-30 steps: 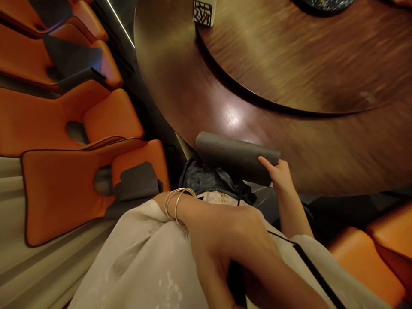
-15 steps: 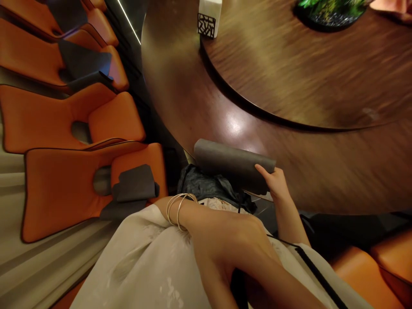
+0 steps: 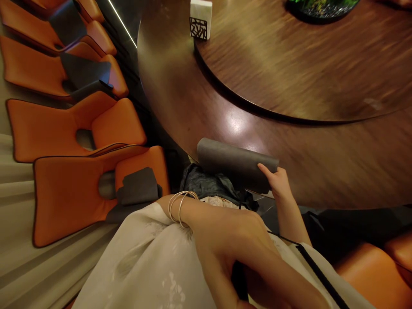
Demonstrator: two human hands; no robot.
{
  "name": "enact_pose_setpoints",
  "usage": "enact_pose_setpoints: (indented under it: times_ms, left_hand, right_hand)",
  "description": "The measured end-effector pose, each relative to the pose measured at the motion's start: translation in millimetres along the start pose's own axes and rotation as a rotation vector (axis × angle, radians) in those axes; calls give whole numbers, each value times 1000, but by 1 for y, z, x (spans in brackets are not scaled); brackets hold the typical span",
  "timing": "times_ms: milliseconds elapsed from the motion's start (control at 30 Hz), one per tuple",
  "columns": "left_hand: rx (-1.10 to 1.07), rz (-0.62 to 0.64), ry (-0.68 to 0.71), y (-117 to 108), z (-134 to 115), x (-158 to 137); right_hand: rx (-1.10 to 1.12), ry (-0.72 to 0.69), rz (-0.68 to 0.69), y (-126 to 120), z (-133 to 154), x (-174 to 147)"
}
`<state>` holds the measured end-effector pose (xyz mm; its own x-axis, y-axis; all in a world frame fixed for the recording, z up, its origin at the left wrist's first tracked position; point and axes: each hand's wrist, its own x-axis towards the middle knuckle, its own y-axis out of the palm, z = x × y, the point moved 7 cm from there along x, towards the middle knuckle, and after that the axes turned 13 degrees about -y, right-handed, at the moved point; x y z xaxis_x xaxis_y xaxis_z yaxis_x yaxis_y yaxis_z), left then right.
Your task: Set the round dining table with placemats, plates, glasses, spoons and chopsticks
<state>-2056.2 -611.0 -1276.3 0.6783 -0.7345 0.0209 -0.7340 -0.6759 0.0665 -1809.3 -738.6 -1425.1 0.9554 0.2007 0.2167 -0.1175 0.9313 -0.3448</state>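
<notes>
My right hand [image 3: 277,178] grips one end of a rolled dark grey mat [image 3: 236,156], thumb on top and the other fingers hidden beneath. The roll lies level at the near edge of the round wooden table [image 3: 180,103], in front of my body; I cannot tell whether it rests on the edge. Very close to the camera is my left hand [image 3: 234,240], with thin bangles [image 3: 178,210] at the wrist. Its thumb and fingers are spread, reaching toward the bottom of the view, where the fingertips are cut off. I see nothing held in it.
Orange chairs [image 3: 67,184] line the left, some with dark grey mats [image 3: 140,186] on their seats. More orange chair [image 3: 373,274] shows at lower right. The raised turntable [image 3: 289,77] bears a white box with a dark lattice [image 3: 199,25] and a black dish of greenery [image 3: 322,15].
The view has turned slightly, shifting the chairs right and down and the turntable items left and up. Both hands keep their pose, the right still holding the roll.
</notes>
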Motion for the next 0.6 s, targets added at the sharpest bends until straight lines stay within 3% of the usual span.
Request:
enact_pose_setpoints:
  times_ms: [233, 600]
  left_hand:
    - [50, 56, -53, -2, -2, 6]
    - [-18, -28, -72, 3, 2, 0]
  right_hand:
    - [-14, 23, 2, 1, -3, 1]
    - [-27, 2, 27, 3, 0, 0]
